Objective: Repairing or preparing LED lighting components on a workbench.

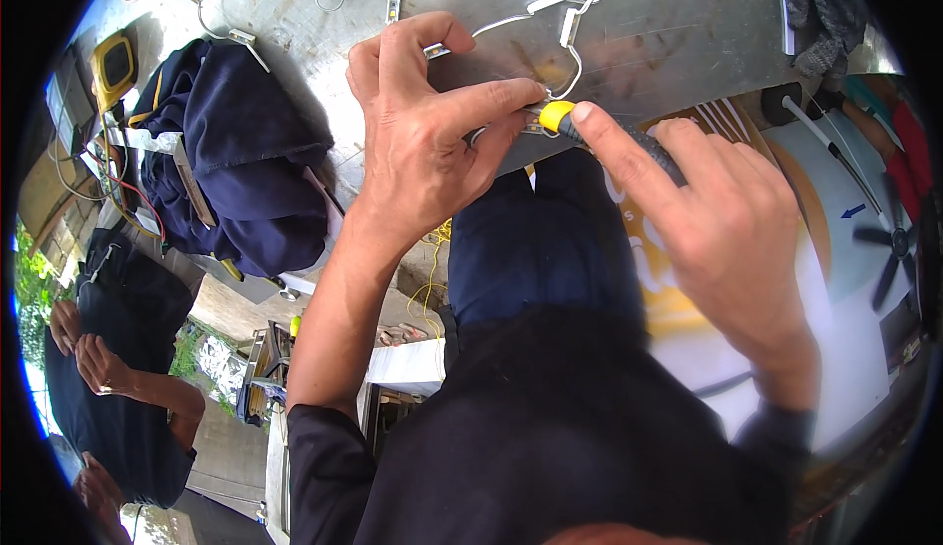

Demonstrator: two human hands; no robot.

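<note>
My right hand [727, 221] is wrapped round a slim tool with a yellow and black handle [638, 144], the thumb along its yellow end. The tool's metal tip meets the fingertips of my left hand [422, 133], partly hidden there. Between its thumb and forefinger my left hand pinches a small LED module [534, 124], mostly covered by the fingers. White wire joins it to other modules, among them one white module [569, 27] lying just beyond my fingertips and another LED module [394, 3] behind my left hand.
Under the modules is a grey metal tabletop [668, 15]. Dark blue cloth [250, 142] lies bunched at left, beside a yellow-cased device [114, 64] with wires. A printed yellow and white sheet [688, 324] is at right, near a black fan [894, 241]. Another person [118, 388] stands at lower left.
</note>
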